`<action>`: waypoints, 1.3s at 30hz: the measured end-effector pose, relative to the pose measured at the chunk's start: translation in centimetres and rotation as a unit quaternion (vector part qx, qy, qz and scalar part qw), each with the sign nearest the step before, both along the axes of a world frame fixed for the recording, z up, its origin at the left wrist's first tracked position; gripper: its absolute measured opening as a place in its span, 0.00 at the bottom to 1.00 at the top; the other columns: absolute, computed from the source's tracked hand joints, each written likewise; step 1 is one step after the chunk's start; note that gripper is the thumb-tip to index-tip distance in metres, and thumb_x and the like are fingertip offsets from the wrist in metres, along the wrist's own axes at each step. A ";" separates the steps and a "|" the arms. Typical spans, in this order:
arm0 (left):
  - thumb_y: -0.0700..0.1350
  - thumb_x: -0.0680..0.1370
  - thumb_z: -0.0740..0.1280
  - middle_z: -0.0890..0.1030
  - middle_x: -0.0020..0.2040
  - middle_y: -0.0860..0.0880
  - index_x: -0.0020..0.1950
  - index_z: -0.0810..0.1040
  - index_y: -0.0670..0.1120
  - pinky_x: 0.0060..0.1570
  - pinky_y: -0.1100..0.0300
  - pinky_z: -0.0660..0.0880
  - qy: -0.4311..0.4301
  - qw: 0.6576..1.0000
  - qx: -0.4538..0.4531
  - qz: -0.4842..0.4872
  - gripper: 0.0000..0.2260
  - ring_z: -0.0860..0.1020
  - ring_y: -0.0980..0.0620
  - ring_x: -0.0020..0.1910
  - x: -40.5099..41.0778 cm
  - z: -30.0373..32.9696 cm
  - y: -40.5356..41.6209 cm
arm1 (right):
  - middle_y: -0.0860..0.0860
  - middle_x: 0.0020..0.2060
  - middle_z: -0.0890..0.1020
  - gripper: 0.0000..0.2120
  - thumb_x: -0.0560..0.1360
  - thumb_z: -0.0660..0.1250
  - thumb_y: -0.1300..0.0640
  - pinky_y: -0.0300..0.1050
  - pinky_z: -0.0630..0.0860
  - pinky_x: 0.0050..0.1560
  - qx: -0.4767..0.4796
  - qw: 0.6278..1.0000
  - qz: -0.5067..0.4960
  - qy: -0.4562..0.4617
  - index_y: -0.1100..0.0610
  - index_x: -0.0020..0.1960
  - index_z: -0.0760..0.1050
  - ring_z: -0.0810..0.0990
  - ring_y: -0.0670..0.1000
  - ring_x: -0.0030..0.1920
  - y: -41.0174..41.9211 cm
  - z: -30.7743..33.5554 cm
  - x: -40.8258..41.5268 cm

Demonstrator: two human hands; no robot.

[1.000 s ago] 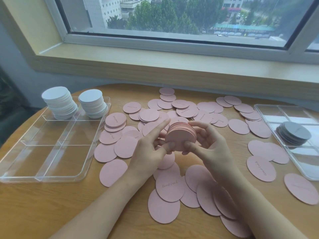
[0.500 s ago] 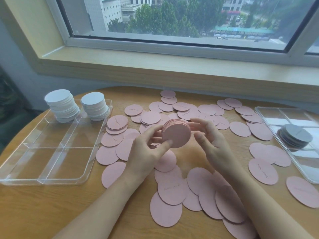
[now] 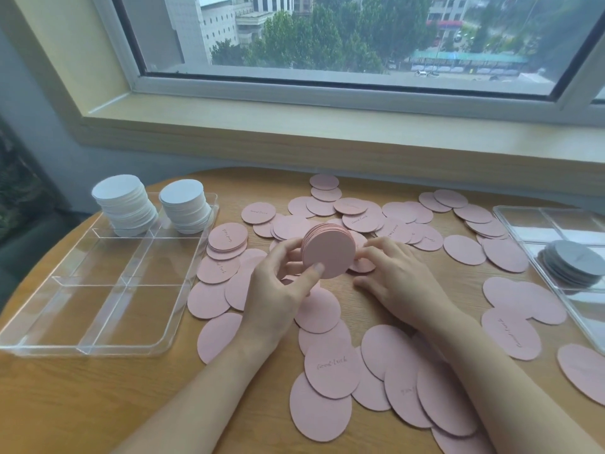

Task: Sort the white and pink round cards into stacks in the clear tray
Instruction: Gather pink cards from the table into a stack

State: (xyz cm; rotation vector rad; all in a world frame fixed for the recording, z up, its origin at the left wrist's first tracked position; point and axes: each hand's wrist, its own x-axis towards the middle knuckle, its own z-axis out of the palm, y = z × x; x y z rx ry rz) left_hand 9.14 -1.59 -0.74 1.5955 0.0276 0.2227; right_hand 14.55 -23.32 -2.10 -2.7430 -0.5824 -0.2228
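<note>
Head camera looks down on a round wooden table (image 3: 98, 404) set against a window sill (image 3: 327, 132). At the middle, the left hand (image 3: 278, 290) holds a stack of pink cards (image 3: 327, 250) tilted up on edge, thumb on the near face and fingers curled round the left rim. The right hand (image 3: 399, 276) is just beside the stack, its fingers reaching down to a loose pink card (image 3: 361, 265) on the table; whether they pinch it or only touch it cannot be told. Loose pink cards (image 3: 330, 368) lie scattered over the table around both hands, some overlapping, a few with handwriting on them. A small pile of pink cards (image 3: 227, 239) sits just right of the clear tray (image 3: 49, 347). That tray lies at the left, split into compartments; its two far compartments each hold a stack of white cards, one on the left (image 3: 124, 204) and one on the right (image 3: 186, 206). At the right edge a second clear tray (image 3: 523, 217) holds a fanned pile of grey cards (image 3: 576, 263).
</note>
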 end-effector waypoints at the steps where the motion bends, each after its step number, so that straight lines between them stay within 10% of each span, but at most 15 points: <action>1: 0.48 0.71 0.73 0.84 0.51 0.51 0.61 0.80 0.54 0.37 0.60 0.79 -0.001 1.000 0.000 -0.001 0.18 0.83 0.54 0.48 0.0 0.0 0.0 | 0.47 0.63 0.74 0.17 0.73 0.73 0.46 0.50 0.67 0.66 0.011 1.000 -0.005 0.000 0.48 0.60 0.77 0.71 0.54 0.64 0.0 0.0 0.0; 20: 0.43 0.72 0.73 0.86 0.48 0.54 0.59 0.80 0.54 0.39 0.60 0.80 -0.008 0.998 -0.030 -0.058 0.17 0.84 0.55 0.45 -0.3 0.4 -0.3 | 0.45 0.43 0.84 0.05 0.79 0.66 0.58 0.44 0.72 0.37 0.178 0.956 -0.126 -0.197 0.53 0.51 0.81 0.80 0.50 0.42 -0.8 0.7 -0.9; 29: 0.42 0.72 0.74 0.85 0.50 0.55 0.59 0.81 0.57 0.38 0.60 0.79 -0.008 0.997 -0.028 -0.068 0.18 0.84 0.54 0.47 -0.3 0.2 -0.5 | 0.53 0.30 0.79 0.07 0.81 0.65 0.63 0.44 0.73 0.37 0.501 0.864 -0.031 0.041 0.55 0.48 0.81 0.75 0.52 0.30 -0.2 2.1 -1.8; 39: 0.41 0.73 0.76 0.85 0.53 0.50 0.68 0.80 0.50 0.36 0.60 0.77 -0.003 0.997 -0.024 -0.079 0.23 0.83 0.54 0.45 -0.2 -0.2 -0.6 | 0.56 0.40 0.84 0.10 0.81 0.64 0.66 0.46 0.71 0.38 0.510 0.849 0.041 0.130 0.58 0.54 0.83 0.76 0.46 0.36 0.2 2.3 -2.1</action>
